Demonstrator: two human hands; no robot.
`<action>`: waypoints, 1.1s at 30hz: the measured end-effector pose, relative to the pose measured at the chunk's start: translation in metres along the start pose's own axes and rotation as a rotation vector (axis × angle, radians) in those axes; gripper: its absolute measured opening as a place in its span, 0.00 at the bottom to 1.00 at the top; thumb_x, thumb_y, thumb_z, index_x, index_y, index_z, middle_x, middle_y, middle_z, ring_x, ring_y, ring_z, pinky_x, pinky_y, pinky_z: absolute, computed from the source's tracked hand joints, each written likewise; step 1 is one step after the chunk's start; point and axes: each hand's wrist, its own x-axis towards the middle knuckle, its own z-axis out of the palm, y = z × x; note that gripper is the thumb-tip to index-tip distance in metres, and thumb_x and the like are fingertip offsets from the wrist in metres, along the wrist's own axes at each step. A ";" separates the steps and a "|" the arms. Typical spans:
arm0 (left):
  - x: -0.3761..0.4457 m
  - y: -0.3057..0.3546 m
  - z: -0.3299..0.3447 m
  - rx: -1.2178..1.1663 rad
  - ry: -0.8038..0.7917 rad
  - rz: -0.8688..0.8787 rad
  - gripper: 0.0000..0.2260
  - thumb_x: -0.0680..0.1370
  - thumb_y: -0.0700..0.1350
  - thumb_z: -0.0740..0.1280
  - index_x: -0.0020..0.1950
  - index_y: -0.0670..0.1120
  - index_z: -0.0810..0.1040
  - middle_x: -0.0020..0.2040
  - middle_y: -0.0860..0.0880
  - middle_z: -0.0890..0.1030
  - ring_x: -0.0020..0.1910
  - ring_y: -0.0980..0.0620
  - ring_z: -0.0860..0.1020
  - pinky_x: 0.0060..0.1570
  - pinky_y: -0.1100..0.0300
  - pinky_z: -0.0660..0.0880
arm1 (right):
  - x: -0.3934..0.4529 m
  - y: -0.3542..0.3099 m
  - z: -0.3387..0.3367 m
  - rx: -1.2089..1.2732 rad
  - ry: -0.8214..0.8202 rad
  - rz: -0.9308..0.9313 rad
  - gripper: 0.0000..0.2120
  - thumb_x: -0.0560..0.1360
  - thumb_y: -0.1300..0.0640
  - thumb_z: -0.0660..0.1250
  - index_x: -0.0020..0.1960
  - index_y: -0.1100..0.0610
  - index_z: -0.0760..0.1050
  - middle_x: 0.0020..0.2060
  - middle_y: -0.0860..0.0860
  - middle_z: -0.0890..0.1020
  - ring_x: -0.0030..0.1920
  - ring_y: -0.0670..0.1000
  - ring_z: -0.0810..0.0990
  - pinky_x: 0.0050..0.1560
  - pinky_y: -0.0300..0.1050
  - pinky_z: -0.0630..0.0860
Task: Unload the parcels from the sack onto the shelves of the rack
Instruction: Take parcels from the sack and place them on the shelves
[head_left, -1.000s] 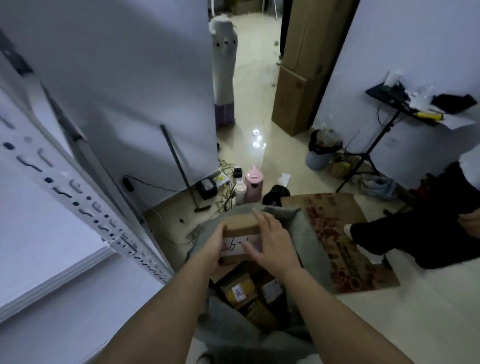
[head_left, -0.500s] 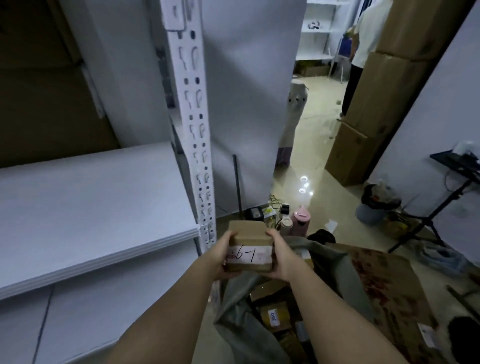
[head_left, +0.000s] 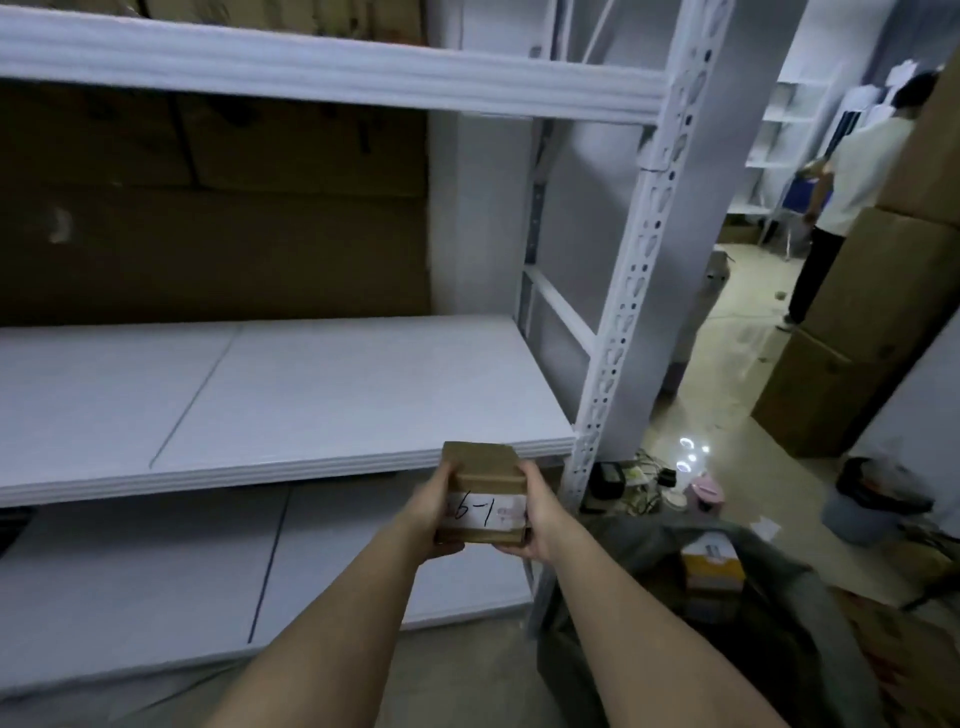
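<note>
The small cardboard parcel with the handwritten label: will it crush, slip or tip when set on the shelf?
The parcel looks rigid: its edges stay square between the left hand and right hand. Probably light, since it sits easily between both hands. Its matte cardboard should grip, not slide. Boxy and flat-sided, it should sit steady on the flat shelf.

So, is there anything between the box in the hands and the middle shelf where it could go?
Nothing visible. The box, held by the left hand and right hand, is just in front of the middle shelf, near its front edge. The shelf surface behind that edge shows bare. The rack post stands to the right, out of the way.
</note>
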 end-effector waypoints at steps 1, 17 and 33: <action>-0.010 0.002 -0.020 -0.016 0.025 0.022 0.19 0.77 0.62 0.60 0.54 0.48 0.76 0.47 0.44 0.78 0.45 0.47 0.77 0.47 0.54 0.76 | -0.007 0.000 0.021 -0.023 -0.016 -0.010 0.31 0.74 0.31 0.56 0.59 0.56 0.78 0.47 0.56 0.84 0.47 0.54 0.82 0.49 0.49 0.79; -0.130 0.047 -0.234 -0.341 0.588 0.250 0.24 0.79 0.61 0.56 0.67 0.46 0.68 0.46 0.45 0.73 0.42 0.48 0.74 0.35 0.57 0.74 | -0.081 -0.037 0.287 -0.315 -0.501 -0.236 0.32 0.74 0.31 0.53 0.63 0.54 0.73 0.54 0.58 0.83 0.53 0.57 0.83 0.49 0.50 0.80; -0.235 0.095 -0.380 -0.453 0.904 0.477 0.27 0.78 0.66 0.53 0.64 0.46 0.70 0.52 0.42 0.78 0.52 0.45 0.76 0.50 0.51 0.75 | -0.190 -0.069 0.469 -0.478 -0.743 -0.534 0.31 0.75 0.30 0.54 0.66 0.53 0.64 0.55 0.55 0.77 0.51 0.53 0.78 0.35 0.44 0.72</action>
